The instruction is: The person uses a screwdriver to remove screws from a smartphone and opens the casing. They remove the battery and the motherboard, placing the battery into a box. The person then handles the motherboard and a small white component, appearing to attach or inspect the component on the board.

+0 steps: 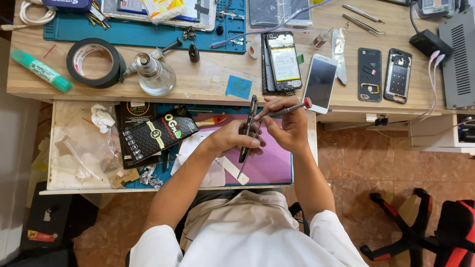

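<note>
Drawer, left part: crumpled white paper (102, 118) and black packets (157, 133) crowd it; little bare floor between them.
Drawer, right part: purple mat (274, 163) lies bare to the right of the hands, passable.
Over the drawer centre: left hand (232, 140) and right hand (289, 123) with the upright phone (250, 129) and screwdriver (284, 110) block it.
Desk edge, left: black tape roll (95, 63), glass bottle (154, 74) and green tube (40, 70) stand in the way.
Desk edge, middle: bare wood between the bottle and the blue square (239, 86).
Desk, right: opened phone (282, 60), white phone (320, 82) and two back covers (383, 74) lie with narrow lanes between.
Desk, back: teal mat (138, 32), cluttered.
</note>
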